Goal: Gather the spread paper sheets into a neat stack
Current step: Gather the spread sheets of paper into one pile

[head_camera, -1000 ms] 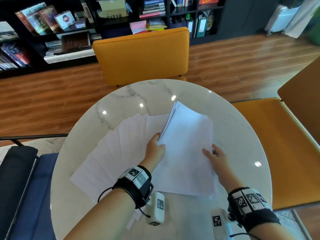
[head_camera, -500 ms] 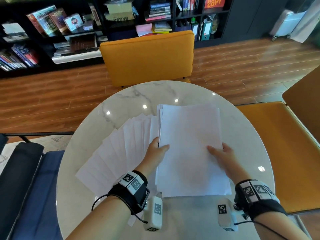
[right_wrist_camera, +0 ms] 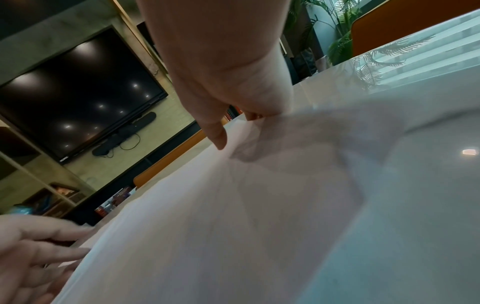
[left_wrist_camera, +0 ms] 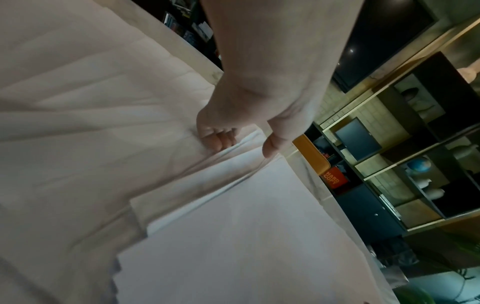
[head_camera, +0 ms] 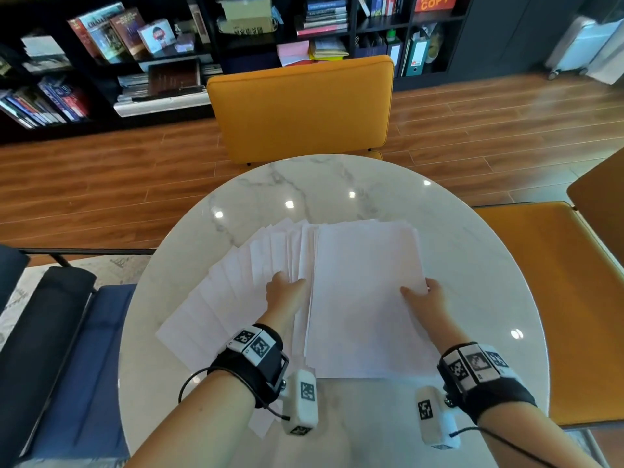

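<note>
the right hand [head_camera: 427,298] hides its fingers under the right edge of the gathered stack [head_camera: 366,298]; only the thumb shows on top. in the right wrist view the paper is blurred, so single sheets cannot be told apart. the left hand [head_camera: 285,292] covers part of the fanned sheets [head_camera: 229,298] at nine o'clock of the stack, and its fingertips [left_wrist_camera: 218,142] sink into the folds. how many sheets lie under the stack cannot be told. book titles on the shelf [head_camera: 101,35] at eleven o'clock are mostly too small to read.
</note>
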The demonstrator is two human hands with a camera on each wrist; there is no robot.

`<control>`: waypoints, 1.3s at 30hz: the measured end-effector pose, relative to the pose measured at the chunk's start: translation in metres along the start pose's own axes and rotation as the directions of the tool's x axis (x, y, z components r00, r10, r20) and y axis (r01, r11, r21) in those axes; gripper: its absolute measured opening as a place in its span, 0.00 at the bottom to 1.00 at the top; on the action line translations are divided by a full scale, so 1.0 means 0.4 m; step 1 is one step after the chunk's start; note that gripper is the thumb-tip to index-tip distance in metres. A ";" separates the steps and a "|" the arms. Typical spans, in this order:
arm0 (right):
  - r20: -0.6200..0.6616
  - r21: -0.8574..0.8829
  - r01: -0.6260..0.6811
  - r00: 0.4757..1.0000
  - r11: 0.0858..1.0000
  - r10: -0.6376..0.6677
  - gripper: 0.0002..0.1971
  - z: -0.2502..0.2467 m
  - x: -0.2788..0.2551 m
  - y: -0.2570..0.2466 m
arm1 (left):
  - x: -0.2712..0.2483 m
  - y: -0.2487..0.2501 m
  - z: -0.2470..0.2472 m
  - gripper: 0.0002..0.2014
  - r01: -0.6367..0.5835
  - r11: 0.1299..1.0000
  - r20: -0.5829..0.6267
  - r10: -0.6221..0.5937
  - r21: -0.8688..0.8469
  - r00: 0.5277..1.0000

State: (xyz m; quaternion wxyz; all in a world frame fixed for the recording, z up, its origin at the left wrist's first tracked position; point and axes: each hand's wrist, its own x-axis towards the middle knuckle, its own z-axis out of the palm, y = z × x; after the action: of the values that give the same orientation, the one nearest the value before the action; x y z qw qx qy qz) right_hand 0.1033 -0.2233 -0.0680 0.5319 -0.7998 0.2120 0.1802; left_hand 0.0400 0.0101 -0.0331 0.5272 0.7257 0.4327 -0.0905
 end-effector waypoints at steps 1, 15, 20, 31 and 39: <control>0.008 -0.019 -0.003 1.000 1.000 0.003 0.24 0.005 -0.005 -0.002 | 0.007 0.003 0.001 0.22 0.021 0.999 0.020 -0.021 0.029 1.000; 0.090 -0.273 0.042 0.996 0.961 -0.018 0.18 0.022 -0.031 -0.028 | -0.036 0.026 0.043 0.23 -0.140 0.990 0.095 0.140 -0.005 0.986; 0.149 -0.208 0.042 0.989 0.977 -0.011 0.10 0.005 -0.021 -0.014 | -0.052 0.010 0.051 0.23 -0.201 0.978 0.045 0.203 -0.053 0.978; 0.244 0.225 0.062 0.963 0.972 -0.117 0.15 -0.051 -0.063 -0.035 | -0.085 -0.009 -0.007 0.12 -0.204 0.938 0.169 0.258 -0.282 0.951; 0.287 0.106 0.043 0.955 0.993 -0.072 0.18 -0.035 -0.074 -0.042 | -0.089 -0.026 -0.027 0.11 -0.197 0.961 0.198 0.235 -0.196 0.952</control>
State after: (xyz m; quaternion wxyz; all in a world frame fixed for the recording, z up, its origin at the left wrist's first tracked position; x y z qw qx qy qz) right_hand 0.0879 -0.2261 -0.0347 0.6012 -0.7432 0.1170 0.2692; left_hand 0.0072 0.0011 -0.0147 0.6396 0.7057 0.2960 -0.0735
